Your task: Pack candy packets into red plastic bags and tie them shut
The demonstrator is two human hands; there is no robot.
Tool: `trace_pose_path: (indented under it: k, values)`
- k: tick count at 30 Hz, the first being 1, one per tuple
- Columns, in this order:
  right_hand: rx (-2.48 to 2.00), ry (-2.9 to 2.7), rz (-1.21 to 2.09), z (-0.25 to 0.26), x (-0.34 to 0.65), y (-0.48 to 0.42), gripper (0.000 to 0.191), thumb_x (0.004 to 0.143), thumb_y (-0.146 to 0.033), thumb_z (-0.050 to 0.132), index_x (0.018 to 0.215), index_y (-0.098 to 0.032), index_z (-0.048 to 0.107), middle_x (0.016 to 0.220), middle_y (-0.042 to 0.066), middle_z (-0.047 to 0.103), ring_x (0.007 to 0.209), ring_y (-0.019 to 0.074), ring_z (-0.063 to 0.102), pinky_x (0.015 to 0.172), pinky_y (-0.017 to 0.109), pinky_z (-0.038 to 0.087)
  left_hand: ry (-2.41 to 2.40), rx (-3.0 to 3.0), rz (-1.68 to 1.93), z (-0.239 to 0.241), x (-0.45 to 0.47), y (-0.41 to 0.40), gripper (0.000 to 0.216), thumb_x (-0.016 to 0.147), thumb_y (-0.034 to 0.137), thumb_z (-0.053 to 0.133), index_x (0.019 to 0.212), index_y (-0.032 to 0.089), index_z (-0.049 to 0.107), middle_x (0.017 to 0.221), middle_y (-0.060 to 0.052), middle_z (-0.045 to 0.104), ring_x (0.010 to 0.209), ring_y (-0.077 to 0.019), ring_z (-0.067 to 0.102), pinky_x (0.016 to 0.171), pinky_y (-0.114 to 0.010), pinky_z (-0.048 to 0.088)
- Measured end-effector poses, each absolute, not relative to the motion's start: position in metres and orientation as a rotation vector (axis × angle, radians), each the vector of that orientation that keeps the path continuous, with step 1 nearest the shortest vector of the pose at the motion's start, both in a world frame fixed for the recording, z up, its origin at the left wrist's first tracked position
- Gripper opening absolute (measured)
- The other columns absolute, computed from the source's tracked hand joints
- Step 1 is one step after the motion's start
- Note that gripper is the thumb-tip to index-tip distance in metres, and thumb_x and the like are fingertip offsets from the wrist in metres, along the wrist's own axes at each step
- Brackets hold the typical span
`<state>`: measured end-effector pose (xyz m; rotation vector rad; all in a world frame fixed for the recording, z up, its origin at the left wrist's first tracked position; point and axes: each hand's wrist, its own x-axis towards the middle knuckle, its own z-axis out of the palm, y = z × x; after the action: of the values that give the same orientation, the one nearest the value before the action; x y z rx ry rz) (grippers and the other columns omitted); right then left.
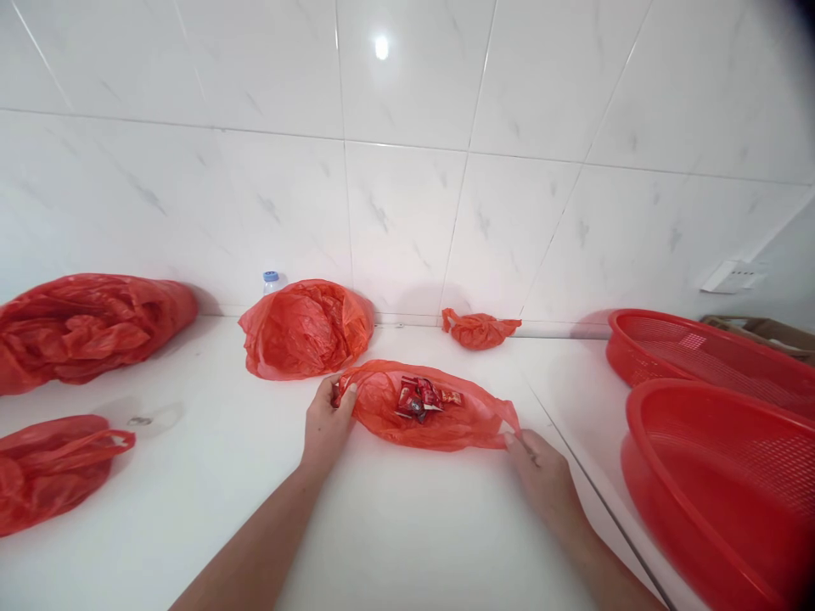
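Observation:
A red plastic bag [382,424] lies spread with its mouth facing up on the white table, in the middle of the head view. Several small red wrapped packets [420,397] rest inside it. My left hand [328,420] grips the bag's left edge between thumb and fingers; a dark red bit shows at those fingertips, too small to name. At the other end, my right hand [540,467] pinches a handle of the same bag, keeping it stretched sideways.
Behind stand an open red bag [306,331], a bottle with a blue cap [271,277] and a small tied red bag [482,331]. More red bags [95,327] lie at left. Two red plastic baskets [719,475] are at right. A tiled wall [407,212] closes the back.

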<state>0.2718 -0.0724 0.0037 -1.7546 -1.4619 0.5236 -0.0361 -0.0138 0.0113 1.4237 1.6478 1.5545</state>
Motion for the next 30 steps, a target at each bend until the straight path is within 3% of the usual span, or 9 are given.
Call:
trace_pose_path:
  k: [4,10,14,19,27,30]
  values:
    - [-1.72,-1.46,0.512,0.015,0.272,-0.068,0.04,0.082,-0.049,0.044,0.059,-0.022,0.027,0.055,-0.005,0.03,0.052,0.0112,0.031,0.046,0.022,0.025,1.56,1.38,1.605,0.014,-0.038,-0.012,0.029,0.08,0.044,0.051,0.09,0.018,0.06,0.081,-0.003,0.063,0.073,-0.017,0.057,0.068,-0.028,0.044]
    - [-1.455,-1.388,0.489,0.084,0.277,-0.036,0.037,0.084,-0.049,0.045,0.062,-0.019,0.049,0.059,-0.002,0.054,0.054,0.0119,0.047,0.052,0.024,0.035,1.473,1.369,1.674,0.057,-0.038,-0.005,0.019,0.074,0.036,0.059,0.068,0.019,0.054,0.062,0.004,0.052,0.059,-0.0119,0.047,0.056,-0.023,0.038]
    - [-1.151,-1.181,0.476,0.136,0.278,-0.016,0.028,0.081,-0.045,0.053,0.07,-0.019,0.056,0.06,0.0,0.056,0.054,0.0121,0.05,0.048,0.024,0.037,1.373,1.328,1.753,0.102,-0.039,-0.007,0.018,0.073,0.035,0.06,0.071,0.019,0.053,0.063,0.005,0.05,0.057,-0.0098,0.046,0.055,-0.021,0.037]
    - [-1.044,-1.124,0.539,0.161,0.271,-0.007,0.025,0.077,-0.041,0.06,0.068,-0.019,0.058,0.057,-0.001,0.055,0.051,0.011,0.049,0.045,0.023,0.035,1.06,1.113,1.793,0.14,-0.042,-0.02,0.021,0.069,0.031,0.065,0.066,0.018,0.049,0.059,0.006,0.046,0.05,-0.0074,0.042,0.048,-0.019,0.034]
    - [-0.961,-1.105,0.475,0.171,0.261,-0.016,0.027,0.077,-0.043,0.062,0.066,-0.019,0.061,0.061,-0.002,0.057,0.057,0.0102,0.051,0.05,0.022,0.038,0.734,1.117,1.803,0.186,-0.04,-0.046,0.009,0.073,0.02,0.062,0.066,0.017,0.057,0.065,0.001,0.056,0.058,-0.0091,0.051,0.054,-0.019,0.042]
    - [-1.0,-1.138,0.477,0.162,0.263,-0.02,0.028,0.078,-0.046,0.061,0.072,-0.019,0.063,0.069,0.0,0.061,0.065,0.0124,0.054,0.055,0.023,0.042,0.739,1.325,1.676,0.19,-0.042,-0.06,0.008,0.079,0.026,0.059,0.082,0.021,0.063,0.086,-0.003,0.065,0.083,-0.0173,0.06,0.069,-0.026,0.049]
